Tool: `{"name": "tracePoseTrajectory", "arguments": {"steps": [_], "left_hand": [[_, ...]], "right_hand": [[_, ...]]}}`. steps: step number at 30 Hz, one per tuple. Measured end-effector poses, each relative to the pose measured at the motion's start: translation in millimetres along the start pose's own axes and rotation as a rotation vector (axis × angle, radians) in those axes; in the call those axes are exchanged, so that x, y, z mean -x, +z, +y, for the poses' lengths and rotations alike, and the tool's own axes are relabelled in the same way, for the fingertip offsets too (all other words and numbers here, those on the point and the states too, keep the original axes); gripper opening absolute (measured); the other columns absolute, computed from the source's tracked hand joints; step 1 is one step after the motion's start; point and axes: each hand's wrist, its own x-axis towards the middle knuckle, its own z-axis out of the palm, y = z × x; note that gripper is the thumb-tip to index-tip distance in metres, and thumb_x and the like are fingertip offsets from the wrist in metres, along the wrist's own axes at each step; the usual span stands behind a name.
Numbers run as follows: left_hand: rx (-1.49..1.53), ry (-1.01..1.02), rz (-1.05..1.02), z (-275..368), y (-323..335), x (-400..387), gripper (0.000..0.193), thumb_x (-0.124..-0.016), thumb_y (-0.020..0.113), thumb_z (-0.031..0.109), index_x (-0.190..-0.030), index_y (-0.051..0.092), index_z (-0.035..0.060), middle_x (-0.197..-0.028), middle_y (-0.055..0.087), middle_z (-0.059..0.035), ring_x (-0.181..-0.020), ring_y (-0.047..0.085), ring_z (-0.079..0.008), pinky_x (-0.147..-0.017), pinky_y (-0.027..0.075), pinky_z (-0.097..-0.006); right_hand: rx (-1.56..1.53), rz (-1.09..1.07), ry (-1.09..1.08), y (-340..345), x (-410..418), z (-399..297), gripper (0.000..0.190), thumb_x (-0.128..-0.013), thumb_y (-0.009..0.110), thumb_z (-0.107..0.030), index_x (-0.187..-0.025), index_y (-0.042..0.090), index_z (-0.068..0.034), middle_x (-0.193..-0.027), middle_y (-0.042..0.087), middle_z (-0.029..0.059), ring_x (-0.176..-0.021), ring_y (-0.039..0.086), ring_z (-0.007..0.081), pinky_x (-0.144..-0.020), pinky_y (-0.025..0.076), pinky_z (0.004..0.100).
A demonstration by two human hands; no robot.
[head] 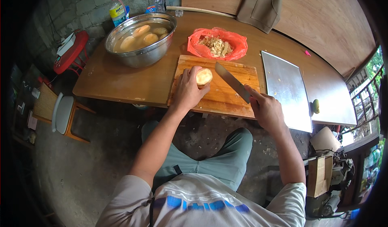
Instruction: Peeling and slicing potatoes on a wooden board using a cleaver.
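My left hand (190,89) grips a pale peeled root vegetable (204,76) over the left part of a wooden cutting board (224,101). A flat, light face of the piece is turned to the right. In my right hand (266,108) is the handle of a kitchen knife (231,81) with a broad blade. The blade points up and left above the board, apart from the vegetable. Just beyond the board, a red plastic bag (239,46) lies spread and holds a heap of peelings (215,46).
A large steel bowl (142,55) of cloudy water with several peeled pieces (127,42) stands at the table's (100,84) left. To the right lie a shiny metal sheet (285,81) and a small green fruit (316,106). Bottles (117,11) stand behind the bowl.
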Motion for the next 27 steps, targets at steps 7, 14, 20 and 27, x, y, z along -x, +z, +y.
{"name": "tracePoseTrajectory", "arguments": {"steps": [7, 14, 20, 27], "left_hand": [[0.037, -0.030, 0.003, 5.3, -3.8, -1.8, 0.061, -0.090, 0.087, 0.018, -0.142, 0.057, 0.0088, -0.129, 0.066, -0.0205, -0.121, 0.067, -0.0426, -0.104, 0.055, -0.0516], [0.338, -0.151, 0.146, -9.9, -5.0, -1.1, 0.067, -0.086, 0.090, 0.016, -0.143, 0.056, 0.0064, -0.138, 0.065, -0.0177, -0.127, 0.067, -0.0372, -0.108, 0.055, -0.0487], [0.229, -0.055, -0.007, 0.9, -15.2, 0.8, 0.071, -0.083, 0.090, 0.014, -0.145, 0.057, 0.0087, -0.138, 0.063, -0.0178, -0.131, 0.063, -0.0374, -0.111, 0.053, -0.0474], [0.078, 0.023, -0.115, 9.6, -15.2, 0.9, 0.067, -0.085, 0.092, 0.019, -0.144, 0.059, 0.0143, -0.137, 0.067, -0.0161, -0.131, 0.064, -0.0405, -0.109, 0.054, -0.0498]], "right_hand": [[-0.024, 0.044, 0.110, 12.8, -19.0, 14.9, 0.033, -0.107, 0.069, -0.026, -0.140, 0.072, -0.020, -0.095, 0.077, 0.0171, -0.083, 0.077, 0.0418, -0.078, 0.062, 0.0553], [-0.086, -0.077, -0.083, 47.9, -43.3, 18.2, 0.038, -0.104, 0.075, -0.030, -0.141, 0.072, -0.019, -0.118, 0.069, 0.0167, -0.108, 0.074, 0.0406, -0.093, 0.060, 0.0515], [-0.139, 0.033, -0.005, 55.7, -55.4, 29.3, 0.034, -0.105, 0.072, -0.024, -0.137, 0.071, -0.012, -0.112, 0.072, 0.0193, -0.105, 0.075, 0.0417, -0.090, 0.060, 0.0516], [-0.551, -0.024, 0.263, 38.2, -48.9, 9.3, 0.029, -0.109, 0.067, -0.020, -0.132, 0.069, -0.002, -0.099, 0.076, 0.0237, -0.092, 0.075, 0.0397, -0.082, 0.057, 0.0473]]}}
